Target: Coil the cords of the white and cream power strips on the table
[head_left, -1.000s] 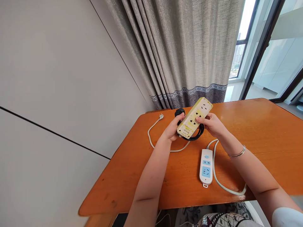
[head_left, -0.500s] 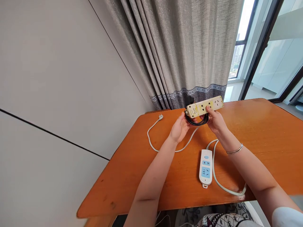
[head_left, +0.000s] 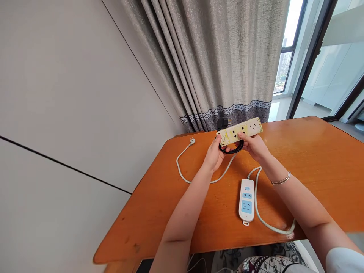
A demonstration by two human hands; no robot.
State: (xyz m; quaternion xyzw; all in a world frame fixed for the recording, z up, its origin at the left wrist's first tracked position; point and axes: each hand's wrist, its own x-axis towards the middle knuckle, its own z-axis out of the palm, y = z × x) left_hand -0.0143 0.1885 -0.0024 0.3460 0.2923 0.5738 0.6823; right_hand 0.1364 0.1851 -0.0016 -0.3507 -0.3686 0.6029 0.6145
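Note:
A yellowed white power strip [head_left: 248,129] is held up over the far part of the table, tilted with its sockets facing me. My left hand [head_left: 214,153] grips its left end, thumb on the front face. My right hand [head_left: 255,146] holds its lower edge near the middle, thumb across the sockets. The strip's black cord [head_left: 231,151] is coiled beneath it, partly hidden by the fingers. Behind the left end sticks up a black plug [head_left: 222,123]. Nearer to me, a white power strip with blue socket panels [head_left: 246,201] lies on the table.
The white strip's cord [head_left: 260,212] loops across the orange-brown wooden table [head_left: 159,201], ending in a white plug [head_left: 192,141] at the far left. A grey curtain [head_left: 227,57] hangs behind the table. A pale wall [head_left: 57,94] stands left, and a dark-framed glass door [head_left: 309,60] is at right.
The yellowed strip has shifted slightly left. My left hand has closed on its left end, with the thumb now on the face. The black plug shows more plainly.

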